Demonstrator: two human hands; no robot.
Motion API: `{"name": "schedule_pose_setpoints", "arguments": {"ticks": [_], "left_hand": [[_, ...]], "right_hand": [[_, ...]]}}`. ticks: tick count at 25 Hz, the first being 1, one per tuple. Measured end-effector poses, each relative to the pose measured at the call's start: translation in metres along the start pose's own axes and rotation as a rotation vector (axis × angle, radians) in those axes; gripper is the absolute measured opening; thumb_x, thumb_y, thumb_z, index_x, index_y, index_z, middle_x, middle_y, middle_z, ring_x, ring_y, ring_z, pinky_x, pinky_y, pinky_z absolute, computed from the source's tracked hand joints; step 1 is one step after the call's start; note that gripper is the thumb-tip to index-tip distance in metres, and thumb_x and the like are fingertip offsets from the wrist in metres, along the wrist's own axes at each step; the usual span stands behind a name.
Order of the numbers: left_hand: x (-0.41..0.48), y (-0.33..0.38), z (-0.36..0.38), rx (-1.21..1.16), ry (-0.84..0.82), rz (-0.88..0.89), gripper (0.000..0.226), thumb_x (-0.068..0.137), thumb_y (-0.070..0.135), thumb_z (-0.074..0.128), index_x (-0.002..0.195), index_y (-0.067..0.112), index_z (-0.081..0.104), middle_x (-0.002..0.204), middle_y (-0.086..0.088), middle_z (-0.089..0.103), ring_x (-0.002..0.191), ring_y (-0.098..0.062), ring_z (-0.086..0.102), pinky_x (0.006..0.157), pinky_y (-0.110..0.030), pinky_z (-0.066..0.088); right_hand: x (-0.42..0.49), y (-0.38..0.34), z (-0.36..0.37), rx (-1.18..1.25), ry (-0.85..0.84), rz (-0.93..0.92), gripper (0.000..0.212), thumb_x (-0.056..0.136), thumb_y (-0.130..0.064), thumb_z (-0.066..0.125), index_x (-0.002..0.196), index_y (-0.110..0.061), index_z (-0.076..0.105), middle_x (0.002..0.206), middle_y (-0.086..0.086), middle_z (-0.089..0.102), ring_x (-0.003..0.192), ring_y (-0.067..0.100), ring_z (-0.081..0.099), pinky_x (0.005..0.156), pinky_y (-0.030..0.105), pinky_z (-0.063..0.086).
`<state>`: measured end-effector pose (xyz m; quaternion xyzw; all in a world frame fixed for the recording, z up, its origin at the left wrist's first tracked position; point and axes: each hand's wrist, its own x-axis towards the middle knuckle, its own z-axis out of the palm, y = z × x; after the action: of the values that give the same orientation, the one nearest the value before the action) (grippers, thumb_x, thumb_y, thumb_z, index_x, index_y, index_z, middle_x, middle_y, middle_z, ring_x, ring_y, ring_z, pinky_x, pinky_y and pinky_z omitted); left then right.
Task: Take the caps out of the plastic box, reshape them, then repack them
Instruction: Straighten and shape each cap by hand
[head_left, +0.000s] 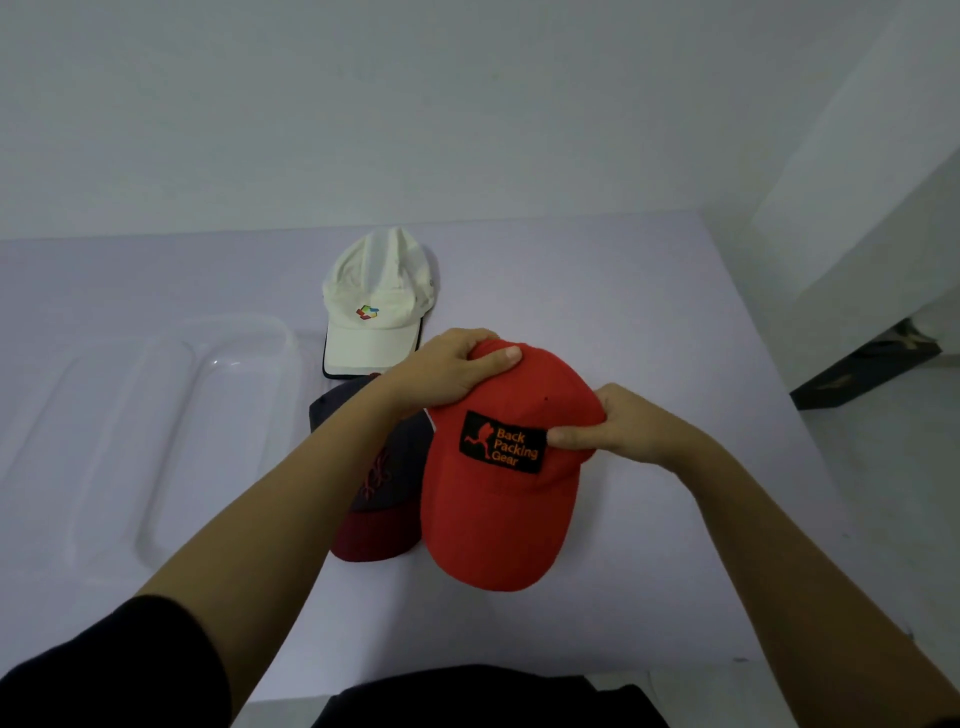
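A red cap (498, 509) with a black "Back Packing Gear" patch is held above the table, brim toward me. My left hand (447, 371) grips the crown's back left, thumb on top. My right hand (618, 421) pinches the crown's right side beside the patch. A dark grey cap (387, 478) with a maroon brim lies on the table just left of the red one, partly under my left forearm. Further back a white cap (376, 306) with a small coloured logo lies flat. A clear plastic box (234, 374) stands at the left with nothing visible inside.
A clear lid (88, 431) lies flat beside the box at the far left. The white table (649, 312) ends at a wall behind and an edge on the right, where a dark object (867, 371) sits on the floor.
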<state>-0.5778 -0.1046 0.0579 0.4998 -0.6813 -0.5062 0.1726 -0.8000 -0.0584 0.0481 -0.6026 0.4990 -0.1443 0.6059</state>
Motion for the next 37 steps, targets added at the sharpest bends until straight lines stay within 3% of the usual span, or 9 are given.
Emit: {"name": "schedule_pose_setpoints", "arguments": {"ticks": [4, 10, 14, 19, 23, 27, 29, 34, 37], "left_hand": [[0.008, -0.026, 0.029, 0.143, 0.143, -0.132, 0.045, 0.091, 0.049, 0.049, 0.094, 0.007, 0.065, 0.089, -0.006, 0.068, 0.083, -0.021, 0.063, 0.076, -0.035, 0.05], [0.013, -0.069, 0.073, 0.033, 0.091, -0.279, 0.043, 0.09, 0.051, 0.048, 0.1, 0.013, 0.066, 0.098, -0.006, 0.068, 0.094, -0.023, 0.064, 0.086, -0.039, 0.053], [0.008, -0.074, 0.073, -0.046, 0.13, -0.289, 0.042, 0.093, 0.047, 0.045, 0.103, 0.013, 0.068, 0.102, -0.002, 0.069, 0.095, -0.019, 0.063, 0.086, -0.033, 0.051], [-0.03, -0.085, 0.065, 0.253, 0.366, -0.267, 0.037, 0.092, 0.039, 0.05, 0.093, 0.007, 0.068, 0.084, -0.002, 0.066, 0.078, -0.016, 0.06, 0.074, -0.03, 0.048], [-0.045, -0.1, 0.093, -0.239, 0.081, -0.42, 0.048, 0.085, 0.054, 0.055, 0.12, 0.02, 0.058, 0.121, 0.009, 0.058, 0.114, -0.013, 0.055, 0.098, -0.033, 0.045], [-0.043, -0.106, 0.101, -0.404, 0.202, -0.305, 0.038, 0.089, 0.047, 0.051, 0.079, 0.01, 0.053, 0.077, -0.002, 0.049, 0.074, -0.015, 0.048, 0.071, -0.029, 0.04], [-0.043, -0.105, 0.099, -0.413, 0.207, -0.266, 0.034, 0.094, 0.04, 0.046, 0.079, 0.011, 0.05, 0.075, -0.006, 0.043, 0.072, -0.016, 0.043, 0.067, -0.026, 0.036], [-0.034, -0.095, 0.091, -0.499, 0.054, -0.299, 0.032, 0.096, 0.039, 0.044, 0.101, 0.017, 0.067, 0.089, 0.009, 0.072, 0.083, -0.002, 0.067, 0.068, -0.012, 0.049], [-0.027, -0.088, 0.087, -0.495, 0.044, -0.265, 0.029, 0.098, 0.034, 0.043, 0.101, 0.016, 0.066, 0.081, 0.01, 0.072, 0.072, 0.003, 0.067, 0.062, -0.01, 0.048]], "right_hand": [[0.012, 0.028, -0.011, -0.008, 0.006, 0.151, 0.029, 0.078, -0.035, 0.07, 0.103, -0.019, 0.072, 0.101, -0.005, 0.073, 0.099, 0.008, 0.066, 0.084, 0.019, 0.047], [0.029, 0.092, 0.005, 0.032, 0.05, 0.299, 0.032, 0.077, -0.031, 0.073, 0.106, -0.018, 0.071, 0.105, -0.001, 0.072, 0.102, 0.014, 0.065, 0.102, 0.038, 0.045], [0.028, 0.11, 0.011, 0.053, 0.128, 0.229, 0.031, 0.079, -0.026, 0.073, 0.108, -0.019, 0.066, 0.107, -0.003, 0.07, 0.103, 0.013, 0.064, 0.099, 0.037, 0.047], [0.022, 0.11, 0.009, 0.198, 0.217, 0.123, 0.045, 0.083, -0.033, 0.066, 0.125, -0.021, 0.053, 0.121, -0.007, 0.06, 0.109, 0.001, 0.056, 0.088, 0.019, 0.045], [0.036, 0.098, 0.018, 0.228, 0.101, 0.13, 0.055, 0.077, -0.041, 0.069, 0.126, -0.02, 0.055, 0.122, -0.004, 0.064, 0.109, 0.007, 0.061, 0.095, 0.027, 0.048], [0.043, 0.086, 0.019, 0.299, 0.16, 0.075, 0.04, 0.077, -0.02, 0.073, 0.115, -0.022, 0.059, 0.112, -0.003, 0.068, 0.101, 0.01, 0.065, 0.088, 0.027, 0.053], [0.042, 0.085, 0.018, 0.274, 0.174, 0.039, 0.039, 0.077, -0.02, 0.074, 0.113, -0.025, 0.058, 0.111, -0.005, 0.067, 0.099, 0.007, 0.066, 0.083, 0.023, 0.054], [0.044, 0.089, 0.025, 0.211, 0.15, 0.088, 0.047, 0.077, -0.029, 0.073, 0.12, -0.02, 0.057, 0.114, -0.001, 0.067, 0.1, 0.011, 0.066, 0.084, 0.027, 0.054], [0.042, 0.093, 0.023, 0.249, 0.069, 0.124, 0.042, 0.085, -0.036, 0.063, 0.124, -0.02, 0.057, 0.117, 0.0, 0.067, 0.104, 0.014, 0.065, 0.091, 0.031, 0.052]]}}
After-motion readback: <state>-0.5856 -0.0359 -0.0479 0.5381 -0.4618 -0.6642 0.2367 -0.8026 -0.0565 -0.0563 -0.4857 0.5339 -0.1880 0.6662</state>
